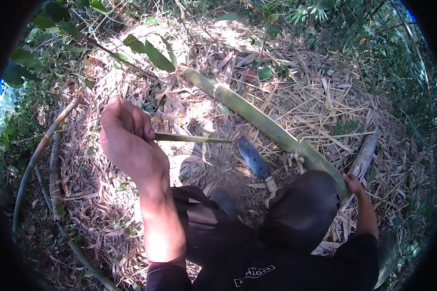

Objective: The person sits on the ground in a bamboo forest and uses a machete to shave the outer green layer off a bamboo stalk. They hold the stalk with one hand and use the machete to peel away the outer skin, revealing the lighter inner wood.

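My left hand [131, 131] is raised left of centre, its fingers closed round one end of a thin green bamboo strip [192, 138]. The strip points right, its far tip near the blade of a machete [253, 157]. That machete lies on the ground with its pale handle toward my knee. A thick green bamboo pole [257, 117] slants from the upper middle down to the right, past my bent knee [303, 196]. At the pole's lower end my right hand [355, 185] grips its side; some of those fingers are hidden behind the bamboo.
Dry leaves and bamboo litter [218, 109] cover the ground. A grey log [366, 150] lies right of the pole. Curved stems [34, 160] stand at the left, and a leafy branch [153, 53] hangs over the upper left. Green undergrowth [408, 92] borders the right side.
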Demonstrator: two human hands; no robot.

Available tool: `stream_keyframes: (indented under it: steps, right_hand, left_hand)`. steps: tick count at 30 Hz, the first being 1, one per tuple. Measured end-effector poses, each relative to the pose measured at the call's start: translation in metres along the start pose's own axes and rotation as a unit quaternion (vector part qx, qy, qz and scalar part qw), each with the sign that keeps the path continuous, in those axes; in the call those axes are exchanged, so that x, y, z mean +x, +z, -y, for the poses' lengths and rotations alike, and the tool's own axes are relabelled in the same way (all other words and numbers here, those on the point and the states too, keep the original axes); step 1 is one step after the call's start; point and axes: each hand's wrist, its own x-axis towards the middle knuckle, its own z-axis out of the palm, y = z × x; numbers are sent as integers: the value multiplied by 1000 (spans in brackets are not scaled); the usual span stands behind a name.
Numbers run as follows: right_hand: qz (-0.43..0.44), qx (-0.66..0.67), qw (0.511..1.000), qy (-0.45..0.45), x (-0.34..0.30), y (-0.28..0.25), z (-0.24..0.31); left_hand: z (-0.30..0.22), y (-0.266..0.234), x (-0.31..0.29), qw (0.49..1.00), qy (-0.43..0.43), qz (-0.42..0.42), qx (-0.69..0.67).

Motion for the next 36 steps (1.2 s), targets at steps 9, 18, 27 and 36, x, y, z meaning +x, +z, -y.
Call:
stream_keyframes:
  steps: [9, 18, 27, 36]
  right_hand:
    - [-184, -96, 973, -98, 26, -15, 150]
    - [-84, -140, 901, -402, 20, 79, 381]
    - [-53, -213, 910, -350, 26, 158, 418]
    - [-88, -175, 922, -333, 33, 175, 407]
  left_hand:
    - [1, 8, -5, 1000, 13, 13, 10]
    - [5, 6, 2, 1000, 23, 14, 9]
    - [7, -18, 25, 1000, -2, -24, -11]
    - [16, -36, 43, 998, -19, -33, -57]
